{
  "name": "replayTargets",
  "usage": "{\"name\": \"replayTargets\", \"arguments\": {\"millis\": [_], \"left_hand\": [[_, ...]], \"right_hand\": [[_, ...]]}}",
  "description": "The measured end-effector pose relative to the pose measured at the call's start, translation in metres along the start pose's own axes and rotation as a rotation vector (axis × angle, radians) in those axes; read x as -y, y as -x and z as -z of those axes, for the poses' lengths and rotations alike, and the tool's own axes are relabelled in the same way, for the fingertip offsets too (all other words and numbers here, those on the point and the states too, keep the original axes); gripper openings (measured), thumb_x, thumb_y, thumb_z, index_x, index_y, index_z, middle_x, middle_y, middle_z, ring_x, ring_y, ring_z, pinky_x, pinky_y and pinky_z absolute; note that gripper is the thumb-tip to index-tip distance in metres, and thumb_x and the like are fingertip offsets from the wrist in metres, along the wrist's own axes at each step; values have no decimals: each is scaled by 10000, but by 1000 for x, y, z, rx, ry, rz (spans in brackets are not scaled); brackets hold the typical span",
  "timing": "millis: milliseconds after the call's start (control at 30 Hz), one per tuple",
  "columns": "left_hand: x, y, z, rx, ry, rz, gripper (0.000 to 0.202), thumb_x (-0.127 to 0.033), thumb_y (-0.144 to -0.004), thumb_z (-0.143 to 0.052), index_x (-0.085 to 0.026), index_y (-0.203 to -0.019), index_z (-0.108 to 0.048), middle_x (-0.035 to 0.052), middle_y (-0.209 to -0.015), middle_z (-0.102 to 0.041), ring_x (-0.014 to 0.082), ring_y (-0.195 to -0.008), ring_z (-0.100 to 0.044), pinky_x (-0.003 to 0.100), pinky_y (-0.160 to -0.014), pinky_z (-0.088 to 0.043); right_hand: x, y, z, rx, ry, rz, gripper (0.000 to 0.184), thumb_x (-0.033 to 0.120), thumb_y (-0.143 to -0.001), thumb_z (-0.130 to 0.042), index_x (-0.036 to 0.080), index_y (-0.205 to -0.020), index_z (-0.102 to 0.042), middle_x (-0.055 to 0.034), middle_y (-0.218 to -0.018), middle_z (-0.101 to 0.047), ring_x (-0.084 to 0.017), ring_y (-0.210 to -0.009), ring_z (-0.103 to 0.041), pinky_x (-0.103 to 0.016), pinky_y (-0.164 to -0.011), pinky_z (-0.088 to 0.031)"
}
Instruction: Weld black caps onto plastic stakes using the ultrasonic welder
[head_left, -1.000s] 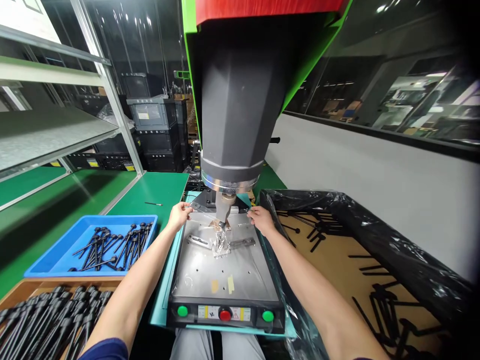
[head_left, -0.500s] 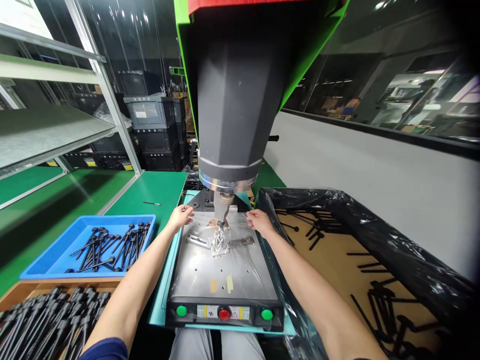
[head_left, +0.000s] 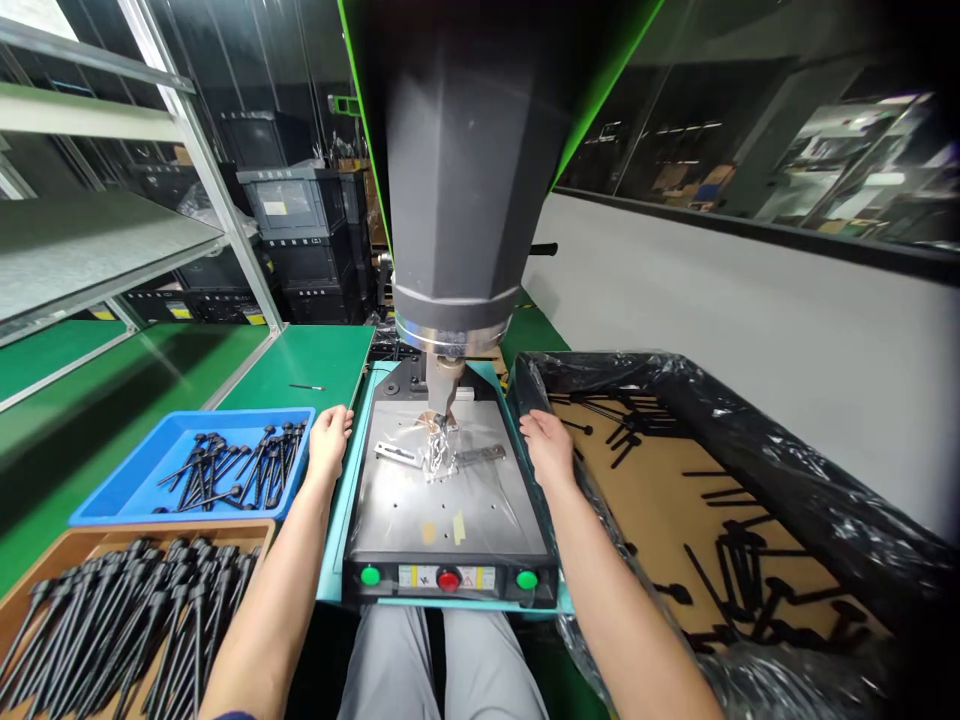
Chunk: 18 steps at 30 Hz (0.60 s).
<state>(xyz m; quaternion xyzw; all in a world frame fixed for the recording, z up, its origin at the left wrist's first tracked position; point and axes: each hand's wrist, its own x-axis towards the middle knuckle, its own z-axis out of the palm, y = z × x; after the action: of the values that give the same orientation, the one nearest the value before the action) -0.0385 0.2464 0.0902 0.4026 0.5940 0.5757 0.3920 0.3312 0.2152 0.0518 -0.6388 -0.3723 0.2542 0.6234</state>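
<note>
Left hand and right hand, fingers loosely curled, flank a flat, shiny metal plate; whether either pinches anything, I cannot tell. Crinkled, glossy clear film sits on it beneath a tapered metal horn. Slim black knob-headed rods lie leftward in a smooth blue tray.

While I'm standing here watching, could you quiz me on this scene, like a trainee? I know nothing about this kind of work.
1. Which is nearest the right hand?
A) metal shelf
B) black-lined bin
C) stacked crates
2. True or false: the blue tray holds long, thin black parts.
3. Fill in the colour: between the two green buttons sits a ___ button.

Key: 1. B; 2. True; 3. red
</note>
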Motion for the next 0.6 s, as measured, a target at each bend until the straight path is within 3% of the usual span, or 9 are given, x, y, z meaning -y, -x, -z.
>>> {"name": "replayTargets", "arguments": {"millis": [133, 267, 367, 500, 600], "left_hand": [[30, 75, 38, -120, 119, -50, 406, -451, -824, -638, -154, -1100, -628, 137, -1116, -689, 241, -1090, -645, 417, -971, -496], [83, 150, 79, -196, -44, -66, 384, -401, -796, -683, -155, -1087, -635, 137, -1107, -688, 259, -1074, -648, 450, -1021, -473], [127, 194, 103, -196, -172, -28, 367, -340, -816, -639, -167, -1138, -607, 136, -1149, -671, 253, -1082, -644, 445, -1025, -475], [170, 223, 115, -111, -254, 143, 413, -293, -797, -633, -161, -1184, -577, 146, -1152, -664, 254, -1071, -646, 444, -997, -493], [179, 222, 110, -102, -301, 163, 487, -331, -754, -688, -162, -1198, -578, 153, -1198, -643, 276, -1128, -614, 451, -1018, -467]], "right_hand": [[-25, 85, 44, 2, 26, 16, 479, 504, -769, -640, 161, -1104, -616, -131, -1068, -702, -247, -1005, -654, -411, -936, -487], [-70, 164, 91, 15, 183, -65, 459, 502, -782, -599, 159, -1088, -611, -156, -1062, -691, -274, -1001, -650, -437, -912, -507], [-104, 205, 119, 18, 381, -53, 456, 486, -809, -539, 165, -1129, -601, -164, -1126, -646, -277, -987, -644, -436, -877, -521], [-134, 233, 135, 34, 525, -80, 547, 493, -805, -519, 151, -1231, -560, -177, -1152, -603, -274, -900, -644, -436, -810, -541], [-140, 235, 130, 63, 528, -55, 645, 540, -791, -544, 134, -1292, -519, -192, -1194, -579, -301, -1015, -607, -427, -813, -542]]}}
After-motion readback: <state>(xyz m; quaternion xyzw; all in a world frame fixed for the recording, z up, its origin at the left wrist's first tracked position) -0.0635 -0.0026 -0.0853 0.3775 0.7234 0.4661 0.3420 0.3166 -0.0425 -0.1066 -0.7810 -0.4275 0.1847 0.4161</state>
